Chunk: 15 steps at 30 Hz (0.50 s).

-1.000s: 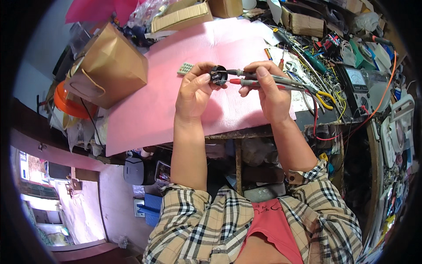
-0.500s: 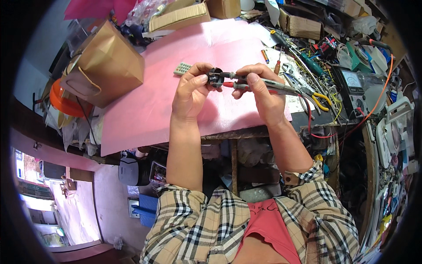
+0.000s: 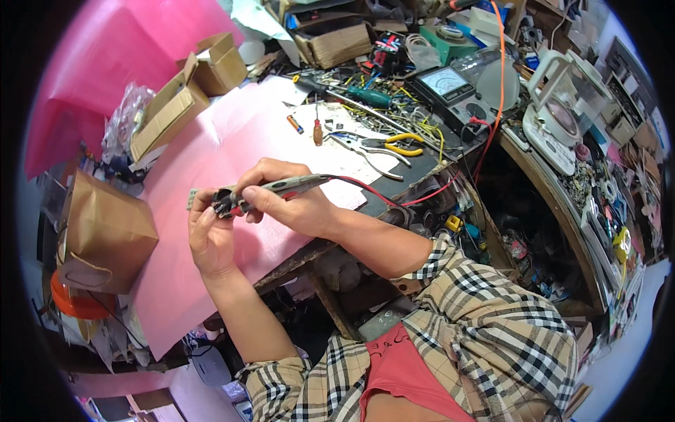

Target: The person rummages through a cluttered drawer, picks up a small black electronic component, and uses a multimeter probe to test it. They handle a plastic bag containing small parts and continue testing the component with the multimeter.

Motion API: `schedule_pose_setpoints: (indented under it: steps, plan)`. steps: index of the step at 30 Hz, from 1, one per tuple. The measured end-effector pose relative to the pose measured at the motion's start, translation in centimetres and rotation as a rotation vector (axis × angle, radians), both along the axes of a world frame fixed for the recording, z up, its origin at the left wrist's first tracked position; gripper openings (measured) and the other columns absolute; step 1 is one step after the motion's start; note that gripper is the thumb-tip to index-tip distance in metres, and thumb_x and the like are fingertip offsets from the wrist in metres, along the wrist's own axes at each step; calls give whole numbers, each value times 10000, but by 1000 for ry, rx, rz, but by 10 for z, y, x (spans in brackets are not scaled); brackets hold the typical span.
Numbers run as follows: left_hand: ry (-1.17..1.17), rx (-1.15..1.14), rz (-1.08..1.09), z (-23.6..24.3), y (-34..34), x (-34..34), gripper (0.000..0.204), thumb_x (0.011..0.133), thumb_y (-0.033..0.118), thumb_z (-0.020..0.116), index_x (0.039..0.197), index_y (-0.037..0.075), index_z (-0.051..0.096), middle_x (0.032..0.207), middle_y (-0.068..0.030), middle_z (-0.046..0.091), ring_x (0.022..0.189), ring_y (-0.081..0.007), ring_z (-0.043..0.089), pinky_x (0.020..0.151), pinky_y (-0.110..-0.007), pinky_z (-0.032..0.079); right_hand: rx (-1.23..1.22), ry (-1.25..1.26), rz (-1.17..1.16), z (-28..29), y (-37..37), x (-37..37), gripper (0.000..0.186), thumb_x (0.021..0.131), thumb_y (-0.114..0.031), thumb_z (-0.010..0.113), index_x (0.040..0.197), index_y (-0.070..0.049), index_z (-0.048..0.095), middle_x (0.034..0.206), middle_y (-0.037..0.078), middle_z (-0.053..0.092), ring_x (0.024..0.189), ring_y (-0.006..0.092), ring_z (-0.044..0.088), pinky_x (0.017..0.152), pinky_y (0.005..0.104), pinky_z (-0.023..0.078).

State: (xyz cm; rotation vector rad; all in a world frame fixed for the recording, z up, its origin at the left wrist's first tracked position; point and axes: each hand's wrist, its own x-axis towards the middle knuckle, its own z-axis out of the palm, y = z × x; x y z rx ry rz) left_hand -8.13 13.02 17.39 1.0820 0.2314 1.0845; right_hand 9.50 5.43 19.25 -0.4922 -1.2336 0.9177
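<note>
A small round black part [image 3: 223, 202] is pinched in the fingertips of my left hand [image 3: 212, 243]. In my right hand [image 3: 295, 207] lie two test probes [image 3: 299, 184], one black and one red, held together with their tips at the black part. Whether the tips touch it, I cannot make out. The probe leads [image 3: 376, 195] trail right toward an analog multimeter [image 3: 450, 91] with a needle dial. A pale keypad [image 3: 191, 197] shows partly behind my left fingers, on the pink sheet [image 3: 176, 281].
Pliers with yellow handles [image 3: 404, 144], an orange-handled screwdriver [image 3: 318, 133] and a battery [image 3: 294, 124] lie beyond my hands. A brown paper bag [image 3: 109, 235] stands left. Cardboard boxes [image 3: 172, 112] and heaped tools line the back. A white kitchen scale [image 3: 552, 144] sits right.
The view has swung toward the right, bringing the multimeter and scale further in. Both hands now appear lower and further left, still holding the black part and the probes.
</note>
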Motion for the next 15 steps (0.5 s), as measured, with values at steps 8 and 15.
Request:
schedule_pose_setpoints:
  steps: [8, 15]
  plan:
    - [58, 95, 8, 0, -3, 0, 311, 836, 159, 563, 1111, 14, 539, 989, -125, 619, 852, -203, 592, 711, -335, 462, 41, -40, -31, 0, -4, 3, 108, 918, -56, 530, 943, 36, 581, 826, 80, 583, 659, 101, 605, 592, 228, 509]
    - [37, 9, 124, -4, -2, -2, 260, 813, 112, 545, 1039, -18, 559, 986, -180, 612, 841, -260, 596, 786, -377, 471, -8, 37, -76, -9, 5, -12, 118, 912, -78, 554, 921, 32, 596, 768, 75, 618, 642, 97, 595, 572, 241, 505]
